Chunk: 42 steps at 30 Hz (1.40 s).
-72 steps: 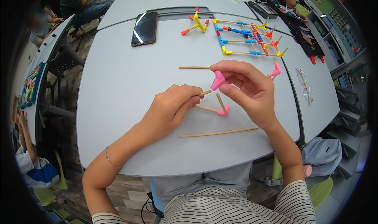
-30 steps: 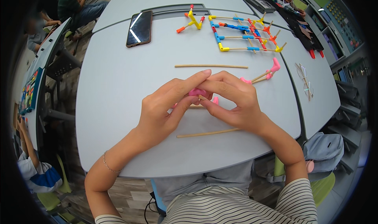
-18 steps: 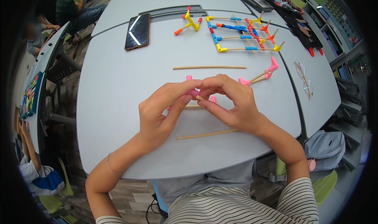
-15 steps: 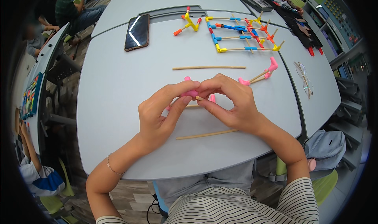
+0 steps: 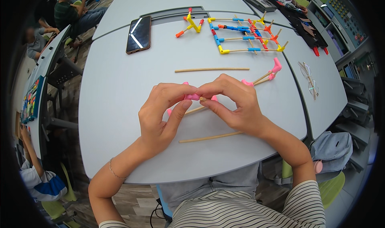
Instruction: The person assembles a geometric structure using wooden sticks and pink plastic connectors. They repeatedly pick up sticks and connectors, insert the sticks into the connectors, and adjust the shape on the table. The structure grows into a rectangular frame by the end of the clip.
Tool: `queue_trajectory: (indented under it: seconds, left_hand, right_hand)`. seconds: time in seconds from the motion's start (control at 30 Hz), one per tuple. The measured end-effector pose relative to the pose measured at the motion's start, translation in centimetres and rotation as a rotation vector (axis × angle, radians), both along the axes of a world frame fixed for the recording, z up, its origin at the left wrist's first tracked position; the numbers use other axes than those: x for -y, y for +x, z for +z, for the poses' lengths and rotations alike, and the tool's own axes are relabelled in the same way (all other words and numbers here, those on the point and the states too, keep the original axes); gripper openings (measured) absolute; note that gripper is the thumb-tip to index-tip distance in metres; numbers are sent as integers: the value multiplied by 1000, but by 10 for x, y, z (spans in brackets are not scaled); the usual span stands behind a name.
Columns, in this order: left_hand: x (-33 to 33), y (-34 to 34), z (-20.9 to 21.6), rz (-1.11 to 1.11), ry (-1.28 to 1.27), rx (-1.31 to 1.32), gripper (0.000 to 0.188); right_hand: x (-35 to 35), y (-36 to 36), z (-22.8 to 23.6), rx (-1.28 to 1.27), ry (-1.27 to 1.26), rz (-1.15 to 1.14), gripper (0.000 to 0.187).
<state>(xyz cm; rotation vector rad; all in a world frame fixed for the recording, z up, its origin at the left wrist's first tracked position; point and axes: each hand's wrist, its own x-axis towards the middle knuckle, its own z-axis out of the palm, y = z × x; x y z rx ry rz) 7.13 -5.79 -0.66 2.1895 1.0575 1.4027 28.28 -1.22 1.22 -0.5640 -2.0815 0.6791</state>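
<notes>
My left hand (image 5: 158, 113) pinches a pink connector (image 5: 192, 97) between thumb and forefinger. Against its right side is the pale end of a wooden stick (image 5: 202, 99), gripped by the thumb and fingertips of my right hand (image 5: 236, 101). Just below the fingers, another wooden stick (image 5: 195, 111) slants between more pink pieces, partly covered by my hands; how these join cannot be made out. One loose stick (image 5: 211, 70) lies beyond my hands, and a second loose stick (image 5: 210, 138) lies nearer me. A pink-jointed stick piece (image 5: 262, 79) rests beyond my right hand.
Farther back stand a colourful stick frame (image 5: 248, 35) and a small yellow-and-red connector piece (image 5: 191, 24). A phone (image 5: 138, 34) lies at the back left, eyeglasses (image 5: 309, 80) at the right. A grey backpack (image 5: 331, 152) sits beside the table; other people are at the left.
The pink connector has tilted in my fingers, its upright arm now lower behind the left forefinger. The stick below has turned to a steeper slant. Both hands stay pinched together.
</notes>
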Motion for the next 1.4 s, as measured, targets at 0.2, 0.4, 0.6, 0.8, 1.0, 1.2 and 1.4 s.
queue_trajectory:
  seconds: [0.2, 0.4, 0.6, 0.8, 1.0, 1.2, 1.4]
  left_hand:
    - [0, 1, 6, -28, 4, -26, 18]
    - [2, 1, 6, -9, -29, -31, 19]
    - [4, 4, 6, -57, -119, 153, 18]
    - [5, 5, 7, -64, -203, 236, 16]
    - [2, 3, 7, -108, -216, 300, 17]
    - [7, 9, 11, -124, -372, 498, 18]
    - [6, 8, 3, -213, -424, 644, 22]
  right_hand:
    - [1, -1, -9, -73, -34, 5, 16]
    - [2, -1, -6, -50, 2, -5, 17]
    - [3, -1, -3, -45, -3, -17, 20]
    - [2, -1, -6, -80, 8, -17, 20]
    - [2, -1, -7, -94, -27, -19, 21]
    - [2, -1, -6, -84, -15, -14, 21]
    - [3, -1, 0, -59, -26, 4, 19]
